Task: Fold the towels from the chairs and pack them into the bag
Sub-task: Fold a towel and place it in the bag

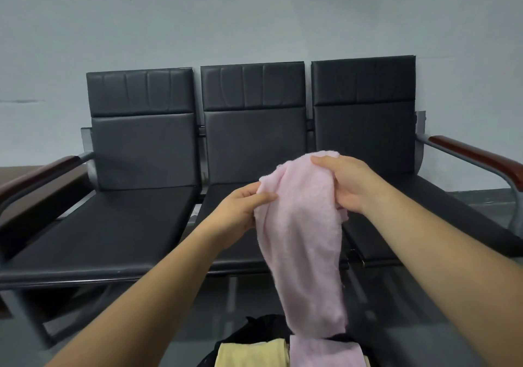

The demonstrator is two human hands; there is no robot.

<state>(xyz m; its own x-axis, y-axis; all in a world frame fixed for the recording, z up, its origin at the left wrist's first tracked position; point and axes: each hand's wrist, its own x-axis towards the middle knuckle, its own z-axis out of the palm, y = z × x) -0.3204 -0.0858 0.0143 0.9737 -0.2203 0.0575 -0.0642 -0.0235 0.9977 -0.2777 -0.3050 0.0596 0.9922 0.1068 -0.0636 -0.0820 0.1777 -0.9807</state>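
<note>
Towel in hand: I see the pink towel (302,239) hanging at centre frame, directly above the black bag (254,330) at the bottom edge, probably so it can drop straight in once folded. The left hand (240,211) pinches its left edge between thumb and fingers; the right hand (345,185) grips the bunched top. A yellow towel (249,355) and a second pink towel (325,352) seem to lie inside already, though the frame crops them.

pink towel (300,225) in the fingers (328,163): fuzzy matt terry cloth | chair pads (141,151) behind the fingers: black leather-look, smooth, faint sheen, creased | armrest (475,154): glossy dark wood | frame (25,318): grey matt metal | yellow towel (249,354) below the fingers: soft matt cloth | bag (263,324): black cloth
</note>
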